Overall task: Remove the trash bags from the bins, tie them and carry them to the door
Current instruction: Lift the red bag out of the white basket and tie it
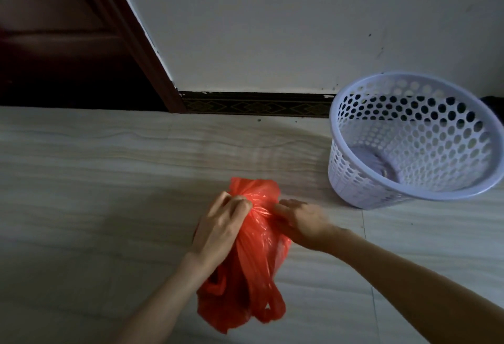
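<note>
A red plastic trash bag (251,262) lies on the pale tiled floor at the lower middle of the head view. Its top is bunched into a twisted neck. My left hand (221,223) grips that neck from the left with curled fingers. My right hand (302,219) pinches the bag's plastic from the right side. Loose red handles hang at the bag's near end. A white perforated bin (354,174) stands tilted at the right, with no bag in it. The dark wooden door (62,43) is at the upper left.
A white wall (272,30) with a dark patterned skirting board (256,105) runs behind the bag. Pale wood-grain floor tiles (95,180) stretch between the bag and the door. The bin sits close to the wall's base.
</note>
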Demonstrator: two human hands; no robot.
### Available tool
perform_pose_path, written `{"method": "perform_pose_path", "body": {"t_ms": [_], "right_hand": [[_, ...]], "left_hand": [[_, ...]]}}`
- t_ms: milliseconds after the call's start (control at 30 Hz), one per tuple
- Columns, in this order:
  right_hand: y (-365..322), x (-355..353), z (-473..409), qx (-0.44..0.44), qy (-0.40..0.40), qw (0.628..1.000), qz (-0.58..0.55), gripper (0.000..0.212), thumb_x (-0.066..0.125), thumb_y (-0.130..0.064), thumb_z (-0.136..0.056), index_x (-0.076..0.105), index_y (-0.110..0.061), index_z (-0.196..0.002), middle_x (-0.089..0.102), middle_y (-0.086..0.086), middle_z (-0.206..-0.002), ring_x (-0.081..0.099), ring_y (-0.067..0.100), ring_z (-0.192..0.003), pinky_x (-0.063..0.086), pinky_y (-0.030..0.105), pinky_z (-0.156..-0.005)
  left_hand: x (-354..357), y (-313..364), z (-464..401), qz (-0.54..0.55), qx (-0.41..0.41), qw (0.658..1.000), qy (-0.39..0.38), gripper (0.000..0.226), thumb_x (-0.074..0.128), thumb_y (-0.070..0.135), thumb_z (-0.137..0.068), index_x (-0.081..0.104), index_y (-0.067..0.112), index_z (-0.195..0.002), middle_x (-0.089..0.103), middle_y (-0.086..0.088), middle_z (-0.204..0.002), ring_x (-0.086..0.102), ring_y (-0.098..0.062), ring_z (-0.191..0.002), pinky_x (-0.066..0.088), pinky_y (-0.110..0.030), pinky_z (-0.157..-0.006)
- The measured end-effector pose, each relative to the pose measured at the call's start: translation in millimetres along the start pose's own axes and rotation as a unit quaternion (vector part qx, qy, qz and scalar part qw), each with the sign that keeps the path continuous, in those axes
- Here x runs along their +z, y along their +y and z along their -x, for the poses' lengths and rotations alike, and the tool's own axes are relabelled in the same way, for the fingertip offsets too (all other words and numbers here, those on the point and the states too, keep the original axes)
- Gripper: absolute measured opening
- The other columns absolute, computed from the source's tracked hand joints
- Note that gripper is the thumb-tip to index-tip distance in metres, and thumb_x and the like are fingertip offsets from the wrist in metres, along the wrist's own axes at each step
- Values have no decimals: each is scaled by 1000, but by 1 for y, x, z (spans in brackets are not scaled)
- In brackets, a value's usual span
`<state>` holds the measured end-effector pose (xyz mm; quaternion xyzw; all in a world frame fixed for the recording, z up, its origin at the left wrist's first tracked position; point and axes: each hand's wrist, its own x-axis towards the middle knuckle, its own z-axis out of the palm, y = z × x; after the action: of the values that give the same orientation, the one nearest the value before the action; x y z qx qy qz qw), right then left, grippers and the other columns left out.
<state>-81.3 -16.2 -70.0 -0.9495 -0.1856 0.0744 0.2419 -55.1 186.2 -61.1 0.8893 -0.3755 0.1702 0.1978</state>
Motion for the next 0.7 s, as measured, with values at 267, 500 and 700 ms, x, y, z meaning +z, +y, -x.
{"method": "perform_pose_path", "body": {"t_ms": [267, 500, 700], "right_hand": [[-7, 16, 6, -112, 115, 973, 163, 8, 52, -25, -78, 51, -24, -86, 61, -6, -70, 58, 14, -59, 38, 23, -39], [5, 8, 12, -20, -74, 997, -9, 26, 39, -37, -76, 57, -25, -89, 66, -1, -90, 60, 21, -89, 49, 29, -72], [15, -9, 4, 25, 113, 993, -8, 28, 35, -32, -74, 55, -16, -85, 63, 10, -86, 63, 31, -74, 49, 33, -51]], "left_hand": [[14, -6, -9, -18, -159, 987, 30, 31, 44, 3, -76, 47, 13, -105, 65, -13, -96, 62, -26, -86, 49, -31, -74], [15, 14, -4, 210, -236, 948, -26, 16, 60, 9, -74, 65, 19, -86, 65, 1, -94, 59, -9, -95, 41, -16, -89], [13, 19, 15, 299, -248, 918, -78, 27, 48, 13, -83, 63, 21, -103, 54, 25, -101, 47, 16, -103, 29, 1, -93]]}}
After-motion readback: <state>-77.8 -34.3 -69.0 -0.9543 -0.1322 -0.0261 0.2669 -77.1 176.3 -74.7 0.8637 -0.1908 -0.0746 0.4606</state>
